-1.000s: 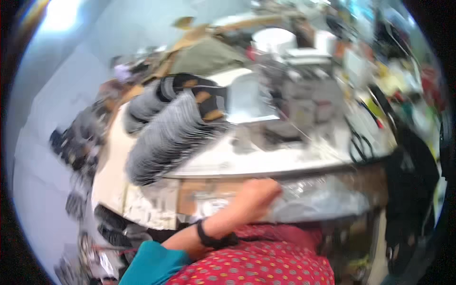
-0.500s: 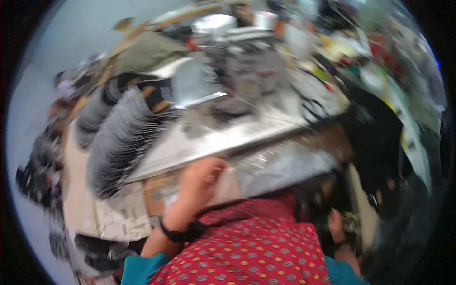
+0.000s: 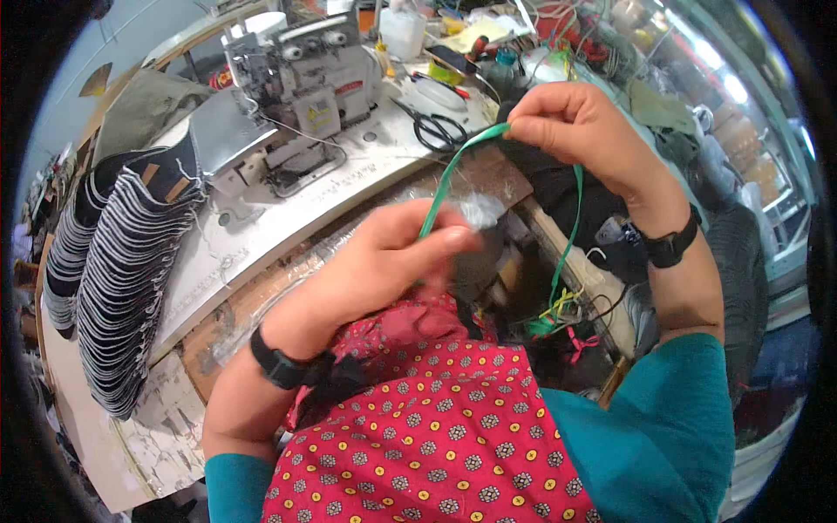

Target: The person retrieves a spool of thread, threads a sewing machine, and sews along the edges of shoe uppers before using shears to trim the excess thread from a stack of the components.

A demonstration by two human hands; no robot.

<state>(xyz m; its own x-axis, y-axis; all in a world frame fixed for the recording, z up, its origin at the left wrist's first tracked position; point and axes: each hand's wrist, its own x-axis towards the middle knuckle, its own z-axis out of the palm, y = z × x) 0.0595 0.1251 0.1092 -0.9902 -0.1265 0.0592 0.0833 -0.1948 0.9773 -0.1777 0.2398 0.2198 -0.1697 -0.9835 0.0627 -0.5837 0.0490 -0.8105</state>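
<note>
A narrow green ribbon (image 3: 444, 186) stretches between my two hands above the table's front edge. My right hand (image 3: 588, 135), the higher one, pinches it between thumb and fingertips. From there another length hangs to a tangle of coloured ribbons (image 3: 558, 312) low on the right. The lower end of the stretched part runs into my left hand (image 3: 375, 266), whose fingers are curled round it and partly blurred. Black scissors (image 3: 438, 131) lie on the white table near my right hand. A red patterned apron (image 3: 427, 436) covers my lap below both hands.
A sewing machine (image 3: 318, 96) stands on the white worktable (image 3: 261, 253). Tall stacks of grey-and-black striped pieces (image 3: 131, 279) lean at its left. Clear plastic film (image 3: 261, 314) lies along the table's front edge. A white bottle (image 3: 402, 35) and assorted clutter fill the back.
My right hand has risen from low on the right and now holds the green ribbon. My left hand has met the ribbon. The view has turned right and become sharper.
</note>
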